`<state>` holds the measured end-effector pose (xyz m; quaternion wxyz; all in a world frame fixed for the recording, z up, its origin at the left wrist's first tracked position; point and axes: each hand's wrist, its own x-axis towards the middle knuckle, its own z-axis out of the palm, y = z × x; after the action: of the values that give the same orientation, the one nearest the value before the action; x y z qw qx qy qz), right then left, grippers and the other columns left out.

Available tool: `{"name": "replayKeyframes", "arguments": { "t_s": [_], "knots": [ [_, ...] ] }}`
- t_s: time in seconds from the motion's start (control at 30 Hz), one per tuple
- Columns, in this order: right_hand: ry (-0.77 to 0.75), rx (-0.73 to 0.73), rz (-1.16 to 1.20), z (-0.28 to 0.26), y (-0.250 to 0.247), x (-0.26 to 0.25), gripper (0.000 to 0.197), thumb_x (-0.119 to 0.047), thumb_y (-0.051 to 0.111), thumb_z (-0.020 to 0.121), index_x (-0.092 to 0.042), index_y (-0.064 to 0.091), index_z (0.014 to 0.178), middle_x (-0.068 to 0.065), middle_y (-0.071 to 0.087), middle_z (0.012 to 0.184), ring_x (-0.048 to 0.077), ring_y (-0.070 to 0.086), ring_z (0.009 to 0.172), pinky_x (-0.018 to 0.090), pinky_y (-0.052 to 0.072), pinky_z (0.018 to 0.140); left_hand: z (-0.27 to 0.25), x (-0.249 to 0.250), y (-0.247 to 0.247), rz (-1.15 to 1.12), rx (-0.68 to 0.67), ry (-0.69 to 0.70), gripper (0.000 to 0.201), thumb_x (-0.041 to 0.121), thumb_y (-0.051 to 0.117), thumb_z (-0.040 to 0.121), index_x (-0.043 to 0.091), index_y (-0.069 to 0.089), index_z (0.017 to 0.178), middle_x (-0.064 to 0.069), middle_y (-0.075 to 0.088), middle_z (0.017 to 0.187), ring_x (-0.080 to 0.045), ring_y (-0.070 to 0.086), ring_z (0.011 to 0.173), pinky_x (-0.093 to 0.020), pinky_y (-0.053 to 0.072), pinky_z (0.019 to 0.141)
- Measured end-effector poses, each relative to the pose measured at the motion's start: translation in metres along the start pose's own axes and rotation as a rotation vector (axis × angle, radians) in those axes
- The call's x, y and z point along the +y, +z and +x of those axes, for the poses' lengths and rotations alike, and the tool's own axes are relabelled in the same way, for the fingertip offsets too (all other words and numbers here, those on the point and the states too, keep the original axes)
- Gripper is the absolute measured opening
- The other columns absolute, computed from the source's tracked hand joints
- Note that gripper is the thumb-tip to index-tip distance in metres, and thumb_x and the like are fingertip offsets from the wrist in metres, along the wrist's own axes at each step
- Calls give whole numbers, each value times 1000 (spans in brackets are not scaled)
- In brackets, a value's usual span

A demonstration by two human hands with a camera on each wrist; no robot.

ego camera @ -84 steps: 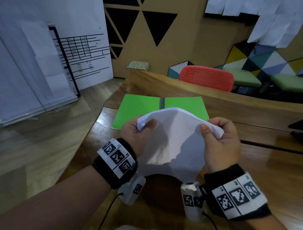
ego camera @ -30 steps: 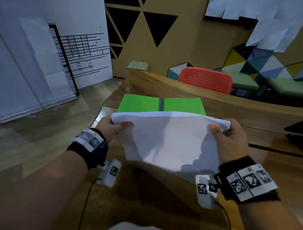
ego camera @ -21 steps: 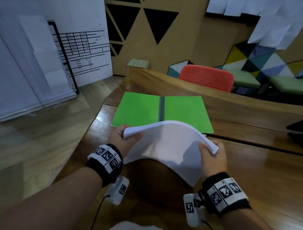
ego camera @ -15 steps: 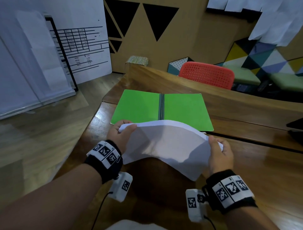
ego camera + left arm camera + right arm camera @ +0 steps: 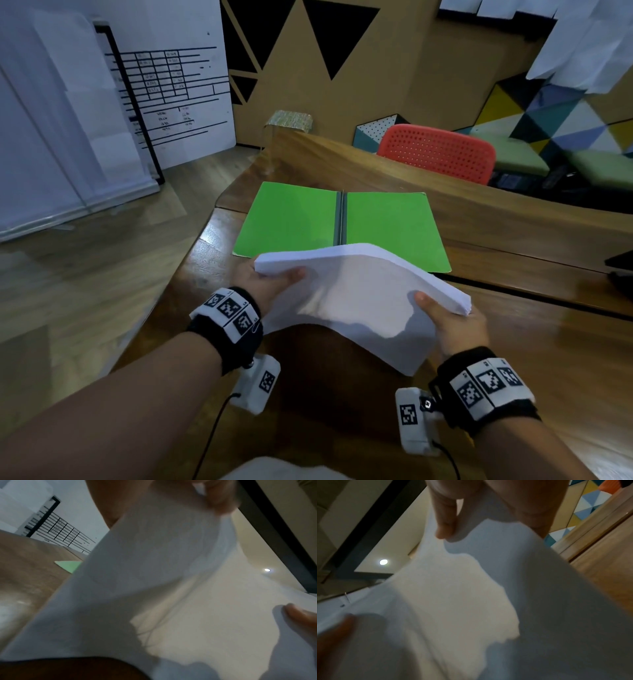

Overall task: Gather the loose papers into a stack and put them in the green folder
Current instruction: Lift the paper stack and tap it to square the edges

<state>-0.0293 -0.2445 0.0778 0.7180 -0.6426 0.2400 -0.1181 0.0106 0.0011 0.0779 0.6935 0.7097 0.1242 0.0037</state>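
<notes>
A stack of white papers (image 5: 352, 294) arches upward between both hands just above the wooden table (image 5: 548, 359). My left hand (image 5: 270, 281) grips its far-left corner, thumb on top. My right hand (image 5: 448, 318) grips the far-right corner, thumb on top. The green folder (image 5: 291, 219) lies open and flat on the table right behind the stack, its dark spine in the middle. In the left wrist view the papers (image 5: 154, 588) fill the frame, with a corner of the folder (image 5: 68, 565) beyond. In the right wrist view the papers (image 5: 453, 601) hang from thumb and fingers.
A red perforated chair (image 5: 438, 154) stands behind the table's raised far board. A white board with a printed table (image 5: 171, 92) leans at the left. A dark object (image 5: 621, 263) sits at the table's right edge. Wooden floor lies to the left.
The stack, held spread and lifted a second ago, has come down toward the table and bowed into an arch as my hands moved closer together and nearer me.
</notes>
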Motion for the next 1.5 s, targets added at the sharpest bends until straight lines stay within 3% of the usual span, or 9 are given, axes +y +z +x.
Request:
{"name": "replayKeyframes", "arguments": {
  "t_s": [0.37, 0.53, 0.67, 0.73, 0.9, 1.07, 1.23, 1.33, 1.5],
  "knots": [
    [-1, 11, 11, -5, 2, 11, 25, 1, 77, 68, -17, 62, 77, 1, 65, 81, 26, 62, 85, 38, 50, 88, 8, -8, -8, 42, 54, -3, 25, 13, 84, 61, 21, 61, 69, 3, 66, 67, -20, 61, 69, -27, 52, 66],
    [-46, -11, -50, -5, -1, 8, 24, -2, 80, 67, -19, 64, 71, -9, 68, 56, 6, 64, 52, 20, 54, 57, 11, -9, -19, 115, 88, -89, 37, 28, 89, 52, 17, 66, 79, -7, 71, 86, -22, 64, 81, -34, 54, 79],
    [-229, -53, -195, -17, 2, -9, 13, -9, 82, 67, -13, 69, 66, -2, 70, 70, 21, 64, 71, 32, 53, 70, -3, 20, -21, 662, 298, 192, 106, 61, 80, 43, 22, 38, 132, -6, 39, 138, -23, 40, 127, -41, 36, 108],
    [-416, -122, -410, -27, 9, -22, 13, -19, 80, 70, -12, 70, 67, 2, 72, 70, 22, 66, 73, 41, 55, 76, -20, 45, -10, 799, 142, 473, 121, 78, 65, 36, 25, 28, 139, -2, 30, 145, -20, 30, 135, -46, 27, 115],
    [-1009, -285, -627, -55, 35, -63, 24, 3, 68, 76, -19, 77, 74, -7, 71, 53, -25, 54, 81, -6, 39, 71, -40, 90, 23, 1118, -353, 709, 46, 56, 58, 78, 23, 62, 110, 0, 68, 104, -20, 61, 97, -26, 46, 79],
    [-652, -316, -772, -44, 19, -81, 33, -34, 82, 66, -19, 56, 50, -1, 52, 49, 18, 49, 53, 34, 39, 56, -42, 86, 14, 853, -344, 839, 30, 49, 57, 76, 21, 67, 80, 4, 56, 59, -5, 48, 55, -18, 34, 50],
    [-202, -343, -454, -15, -11, -82, 21, -8, 82, 66, 0, 70, 81, 0, 68, 56, 5, 61, 47, 18, 48, 43, -40, 86, -9, 362, -188, 672, 22, 25, 76, 69, 6, 66, 64, -12, 63, 57, -10, 51, 45, -22, 42, 45],
    [-106, -376, -23, -13, -15, -71, 62, -19, 89, 48, 7, 65, 99, 14, 71, 77, 20, 69, 66, 26, 58, 56, -41, 79, -12, 179, -93, 513, 27, 11, 78, 71, -13, 65, 69, -15, 63, 59, -14, 54, 48, -20, 43, 42],
    [-247, -281, 303, -35, 18, -54, 27, -8, 68, 67, -19, 71, 92, 9, 73, 95, 27, 68, 89, 41, 56, 80, -46, 52, 1, 98, 33, 381, 19, 14, 75, 74, 15, 65, 59, 19, 60, 40, 3, 53, 40, -8, 41, 41]
  ]
}}
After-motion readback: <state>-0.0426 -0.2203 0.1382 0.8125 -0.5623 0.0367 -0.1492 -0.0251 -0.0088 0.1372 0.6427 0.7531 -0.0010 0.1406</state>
